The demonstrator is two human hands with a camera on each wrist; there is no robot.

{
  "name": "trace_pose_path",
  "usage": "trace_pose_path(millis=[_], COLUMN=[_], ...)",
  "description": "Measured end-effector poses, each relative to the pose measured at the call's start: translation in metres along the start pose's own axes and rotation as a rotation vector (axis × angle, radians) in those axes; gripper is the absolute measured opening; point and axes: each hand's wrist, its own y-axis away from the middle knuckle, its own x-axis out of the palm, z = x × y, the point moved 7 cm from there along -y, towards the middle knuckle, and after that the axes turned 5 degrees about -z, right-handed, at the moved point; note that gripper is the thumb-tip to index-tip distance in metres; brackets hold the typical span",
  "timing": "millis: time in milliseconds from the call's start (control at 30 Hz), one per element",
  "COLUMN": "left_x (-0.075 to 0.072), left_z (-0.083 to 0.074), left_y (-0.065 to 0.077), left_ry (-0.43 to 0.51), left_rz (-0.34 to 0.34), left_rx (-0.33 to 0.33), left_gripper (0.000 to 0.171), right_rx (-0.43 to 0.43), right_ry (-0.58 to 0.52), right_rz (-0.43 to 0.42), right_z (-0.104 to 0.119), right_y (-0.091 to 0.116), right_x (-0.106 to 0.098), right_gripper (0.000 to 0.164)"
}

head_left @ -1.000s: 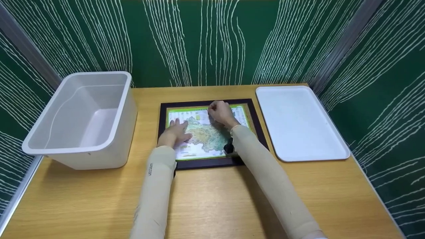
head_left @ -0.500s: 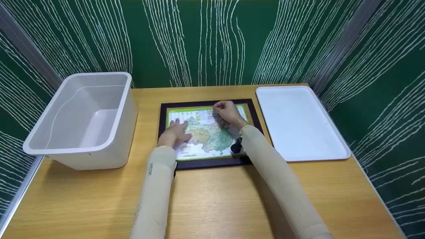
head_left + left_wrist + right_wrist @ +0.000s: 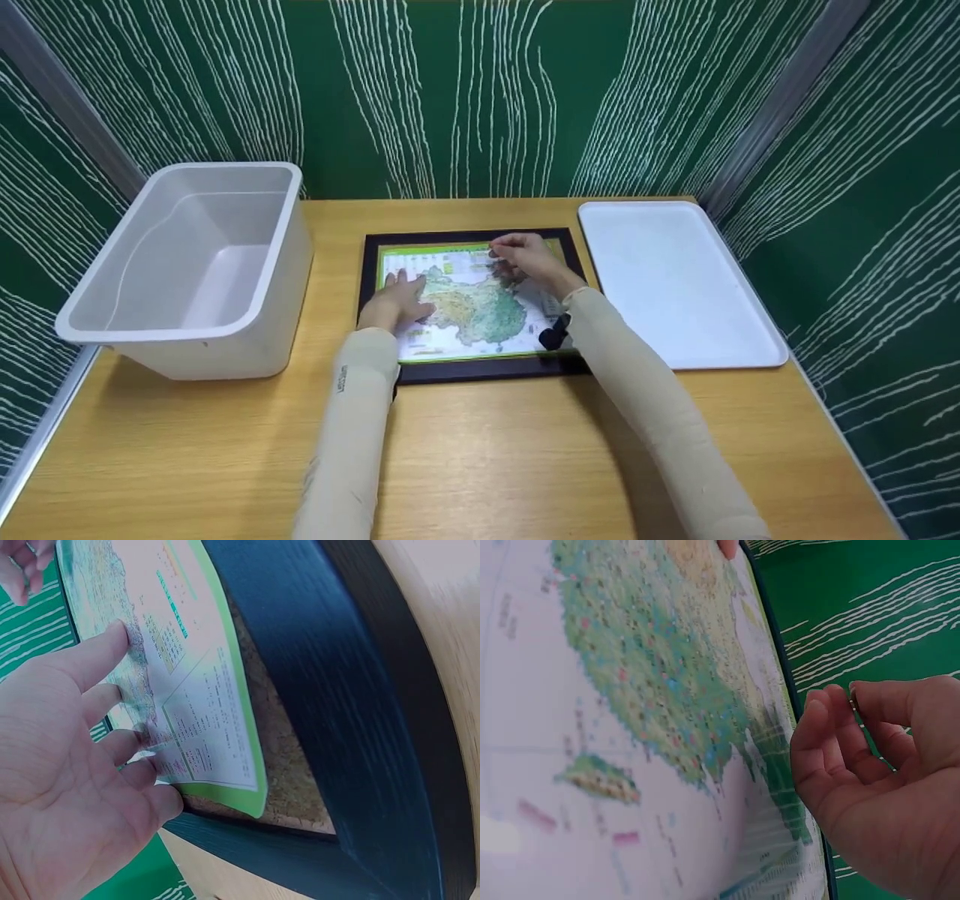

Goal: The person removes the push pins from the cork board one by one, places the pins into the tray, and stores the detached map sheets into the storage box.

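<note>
A printed map (image 3: 469, 319) with a green border lies on a cork board (image 3: 289, 765) inside a black frame (image 3: 487, 368). My left hand (image 3: 394, 302) rests on the map's left part with fingers spread; the left wrist view shows its fingertips on the sheet (image 3: 202, 690), near a slightly lifted corner. Above the map's upper right part, my right hand (image 3: 534, 259) has its thumb and fingers drawn together. At its thumb tip (image 3: 859, 690) shows a small dark thing, mostly hidden between the fingertips, its kind unclear.
A deep white plastic tub (image 3: 187, 330) stands on the wooden table (image 3: 487, 465) to the left. Close to the frame's right side lies a flat white tray (image 3: 682, 285). Green walls with white lines (image 3: 465, 97) enclose the back and sides. A black wrist camera (image 3: 553, 337) hangs by the right wrist.
My right hand has moved to the right over the map's upper part, its fingertips still together. My left hand has kept its place on the map.
</note>
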Motion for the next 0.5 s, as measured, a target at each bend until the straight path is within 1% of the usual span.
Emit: trace_pose_path(millis=[67, 167, 267, 333, 500], left_x=[0.0, 0.0, 0.0, 0.001, 0.0], left_z=[0.0, -0.001, 0.0, 0.0, 0.0], left_y=[-0.002, -0.003, -0.004, -0.005, -0.003], left_ry=[-0.004, -0.03, -0.043, -0.046, -0.043], left_rz=[0.002, 0.006, 0.01, 0.007, 0.0], left_rx=[0.0, 0.01, 0.019, 0.024, 0.025], left_gripper=[0.072, 0.072, 0.072, 0.072, 0.072], right_rx=[0.029, 0.083, 0.127, 0.14, 0.153], right_ry=[-0.075, -0.224, -0.339, -0.369, -0.394], right_rz=[0.016, 0.037, 0.053, 0.066, 0.107], right_z=[0.001, 0.001, -0.001, -0.002, -0.008], right_y=[0.005, 0.012, 0.02, 0.025, 0.037], right_x=[-0.002, -0.006, -0.01, -0.012, -0.018], right_gripper=[0.033, 0.038, 0.044, 0.046, 0.049])
